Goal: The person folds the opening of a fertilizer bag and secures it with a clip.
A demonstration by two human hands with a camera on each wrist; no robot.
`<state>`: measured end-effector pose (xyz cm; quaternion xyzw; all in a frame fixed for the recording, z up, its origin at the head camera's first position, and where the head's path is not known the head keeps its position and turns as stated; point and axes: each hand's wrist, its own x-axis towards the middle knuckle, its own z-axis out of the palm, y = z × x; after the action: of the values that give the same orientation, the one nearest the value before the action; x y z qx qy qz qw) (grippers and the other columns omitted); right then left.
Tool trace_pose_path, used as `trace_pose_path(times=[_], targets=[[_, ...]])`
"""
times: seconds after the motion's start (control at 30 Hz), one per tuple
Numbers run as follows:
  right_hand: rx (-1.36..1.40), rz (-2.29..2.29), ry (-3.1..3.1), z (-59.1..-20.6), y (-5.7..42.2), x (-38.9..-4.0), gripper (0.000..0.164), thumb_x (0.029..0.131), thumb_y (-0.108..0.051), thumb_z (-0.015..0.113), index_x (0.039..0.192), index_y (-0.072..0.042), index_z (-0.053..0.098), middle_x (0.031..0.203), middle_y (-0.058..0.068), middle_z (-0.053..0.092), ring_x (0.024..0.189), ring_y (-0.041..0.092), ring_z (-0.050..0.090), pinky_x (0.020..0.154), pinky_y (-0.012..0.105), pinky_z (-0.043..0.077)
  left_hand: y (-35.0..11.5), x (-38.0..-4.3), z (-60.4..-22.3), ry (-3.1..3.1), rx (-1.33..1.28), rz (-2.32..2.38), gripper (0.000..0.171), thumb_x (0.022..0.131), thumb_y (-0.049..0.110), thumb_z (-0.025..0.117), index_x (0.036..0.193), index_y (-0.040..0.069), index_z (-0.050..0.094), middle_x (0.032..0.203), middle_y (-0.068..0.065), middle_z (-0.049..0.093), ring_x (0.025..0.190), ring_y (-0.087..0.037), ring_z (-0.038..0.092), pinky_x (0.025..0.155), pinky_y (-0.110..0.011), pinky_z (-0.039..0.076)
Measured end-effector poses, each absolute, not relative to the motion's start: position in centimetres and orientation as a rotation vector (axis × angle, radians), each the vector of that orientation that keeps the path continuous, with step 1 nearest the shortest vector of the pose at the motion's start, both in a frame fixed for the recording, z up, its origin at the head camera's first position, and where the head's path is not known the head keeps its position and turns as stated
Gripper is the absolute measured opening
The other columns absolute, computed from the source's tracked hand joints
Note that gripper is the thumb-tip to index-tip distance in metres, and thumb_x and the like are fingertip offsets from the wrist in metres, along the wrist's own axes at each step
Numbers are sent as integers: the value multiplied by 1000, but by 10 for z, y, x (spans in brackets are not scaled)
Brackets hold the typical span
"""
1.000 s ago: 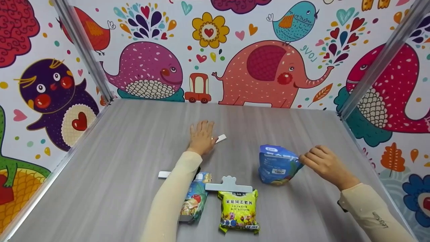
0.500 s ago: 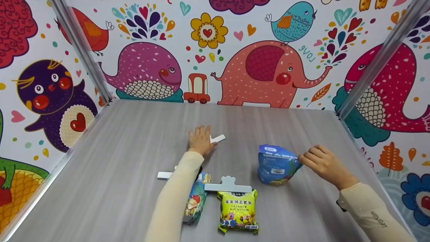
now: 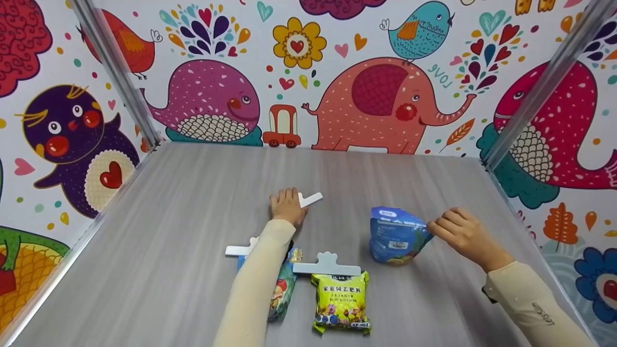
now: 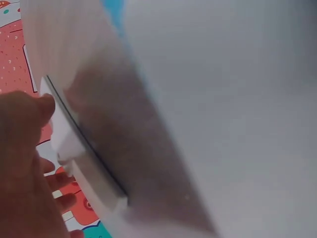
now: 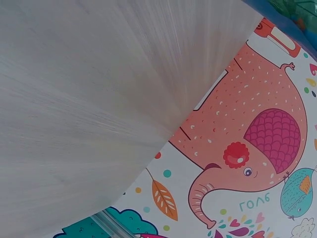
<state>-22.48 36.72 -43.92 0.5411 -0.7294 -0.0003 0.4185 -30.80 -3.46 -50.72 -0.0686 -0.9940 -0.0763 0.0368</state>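
In the head view, my left hand is at a white bag clip lying near the middle of the table. The left wrist view has the thumb against the side of that clip, the other fingers curled in beside it. My right hand pinches the upper right corner of a blue pouch, which stands on the table with its top slanting. Only a strip of the pouch enters the right wrist view, at the upper right corner; the right hand does not appear there.
A yellow-green bag with a pale grey clip across its top lies at the front. Left of it, a blue-green pouch with a white clip is partly hidden by my left sleeve. Printed panels border the table.
My left hand has drawn back slightly toward me and its fingers have gone from spread to curled, showing more of the white clip. The right hand and blue pouch hold still.
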Motion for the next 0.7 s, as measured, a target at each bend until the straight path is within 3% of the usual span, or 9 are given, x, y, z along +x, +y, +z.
trace_pose_path(times=[0.5, 0.7], targets=[[1355, 10, -1829, -439, 367, -225, 36, 107, -24, 44, 96, 0, 68, 82, 11, 65, 73, 27, 56, 63, 38, 47, -34, -310, -512, -3065, -170, -234, 54, 99, 25, 61, 142, -3, 44, 135, -18, 49, 125, -34, 43, 98, -52, 31], [1356, 4, -1818, -439, 366, -225, 34, 107, -21, 44, 95, 0, 67, 81, 10, 64, 71, 26, 56, 62, 37, 47, -34, -308, -513, -3015, -179, -274, 43, 96, 18, 63, 132, -2, 50, 125, -17, 54, 119, -34, 44, 95, -53, 31]])
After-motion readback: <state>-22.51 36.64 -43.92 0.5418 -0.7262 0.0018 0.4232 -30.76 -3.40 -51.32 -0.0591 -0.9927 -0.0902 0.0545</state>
